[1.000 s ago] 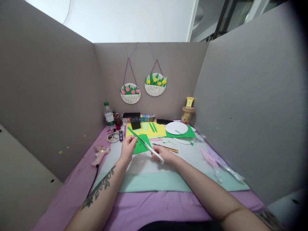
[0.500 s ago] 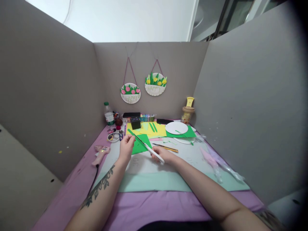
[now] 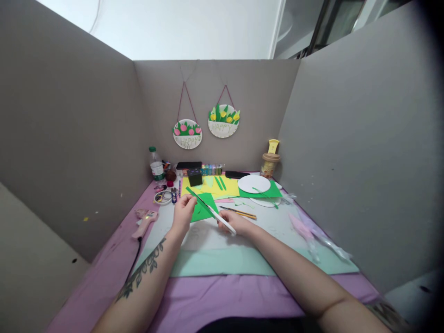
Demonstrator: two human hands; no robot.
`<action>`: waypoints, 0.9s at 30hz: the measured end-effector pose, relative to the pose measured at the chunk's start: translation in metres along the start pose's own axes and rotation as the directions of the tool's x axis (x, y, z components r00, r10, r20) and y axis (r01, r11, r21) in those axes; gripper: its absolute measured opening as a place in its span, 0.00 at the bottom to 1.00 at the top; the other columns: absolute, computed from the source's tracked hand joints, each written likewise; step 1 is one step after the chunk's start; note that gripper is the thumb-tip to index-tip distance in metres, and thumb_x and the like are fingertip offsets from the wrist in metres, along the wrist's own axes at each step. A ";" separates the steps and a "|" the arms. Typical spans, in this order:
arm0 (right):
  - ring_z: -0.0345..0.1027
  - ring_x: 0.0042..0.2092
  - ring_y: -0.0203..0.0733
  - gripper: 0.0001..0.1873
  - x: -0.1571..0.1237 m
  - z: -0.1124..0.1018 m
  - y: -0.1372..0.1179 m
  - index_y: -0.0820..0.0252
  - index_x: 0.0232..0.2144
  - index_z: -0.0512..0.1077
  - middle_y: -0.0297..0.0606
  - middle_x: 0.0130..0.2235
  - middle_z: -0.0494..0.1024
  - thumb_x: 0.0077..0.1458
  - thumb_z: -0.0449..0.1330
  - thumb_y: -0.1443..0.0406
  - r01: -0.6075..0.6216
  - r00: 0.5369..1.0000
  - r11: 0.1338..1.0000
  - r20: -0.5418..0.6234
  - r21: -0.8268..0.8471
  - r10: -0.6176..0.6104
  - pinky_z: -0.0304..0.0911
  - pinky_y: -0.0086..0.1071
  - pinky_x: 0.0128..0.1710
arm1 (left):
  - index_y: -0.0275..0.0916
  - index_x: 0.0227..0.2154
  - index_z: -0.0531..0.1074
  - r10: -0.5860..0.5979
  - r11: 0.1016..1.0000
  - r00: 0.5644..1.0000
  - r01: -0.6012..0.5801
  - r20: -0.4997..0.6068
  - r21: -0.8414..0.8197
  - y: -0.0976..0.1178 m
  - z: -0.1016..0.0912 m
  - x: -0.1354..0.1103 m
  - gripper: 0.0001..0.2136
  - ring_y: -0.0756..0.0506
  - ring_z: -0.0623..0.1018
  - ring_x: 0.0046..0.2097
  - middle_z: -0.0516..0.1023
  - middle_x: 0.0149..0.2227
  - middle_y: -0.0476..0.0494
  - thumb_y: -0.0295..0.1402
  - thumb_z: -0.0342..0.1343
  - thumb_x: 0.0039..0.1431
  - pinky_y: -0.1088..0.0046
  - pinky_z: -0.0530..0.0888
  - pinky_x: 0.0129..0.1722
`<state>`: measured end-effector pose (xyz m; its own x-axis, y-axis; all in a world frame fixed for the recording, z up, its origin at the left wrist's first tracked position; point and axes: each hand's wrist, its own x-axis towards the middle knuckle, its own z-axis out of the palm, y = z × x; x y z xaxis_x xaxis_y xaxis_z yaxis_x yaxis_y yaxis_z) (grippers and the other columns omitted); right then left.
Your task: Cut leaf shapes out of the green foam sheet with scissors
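Observation:
My right hand [image 3: 236, 223] is wrapped round the white handle of a pair of scissors [image 3: 225, 222], whose dark blades point away and to the left. Between the pinched fingers of my left hand [image 3: 183, 213] is a narrow green paper strip [image 3: 190, 190], close to the blade tips. Whether the blades touch the strip I cannot make out. Below and beyond the hands lies a green paper sheet [image 3: 204, 212], partly covered by the scissors. A yellow-handled craft knife [image 3: 243, 213] rests just beyond my right hand.
Yellow sheets [image 3: 229, 186] with cut green leaf shapes lie farther back. White paper plates [image 3: 254, 183] sit at the back right, with a lidded cup [image 3: 270, 165] behind. At the left are a pink glue gun [image 3: 145, 223], a tape roll [image 3: 161, 198] and a bottle [image 3: 157, 167].
My left hand and the green strip have shifted very slightly to the right. The scissors and my right hand look almost unmoved.

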<state>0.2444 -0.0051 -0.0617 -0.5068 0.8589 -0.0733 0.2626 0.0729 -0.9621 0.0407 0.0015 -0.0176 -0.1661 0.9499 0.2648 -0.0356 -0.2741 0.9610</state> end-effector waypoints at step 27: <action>0.57 0.20 0.30 0.09 -0.004 0.002 -0.007 0.58 0.25 0.62 0.26 0.20 0.66 0.38 0.59 0.66 -0.003 1.000 0.999 0.020 0.037 0.002 0.51 0.23 0.18 | 0.38 0.19 0.63 0.010 0.999 1.000 -0.010 0.002 0.051 0.003 0.000 0.000 0.09 0.54 0.57 0.21 0.58 0.17 0.55 0.35 0.55 0.49 0.77 0.53 0.20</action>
<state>0.2423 -0.0098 -0.0549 -0.5229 0.8486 -0.0804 0.2335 0.0519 -0.9710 0.0407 0.0006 -0.0150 -0.1643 0.9474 0.2746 0.0162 -0.2758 0.9611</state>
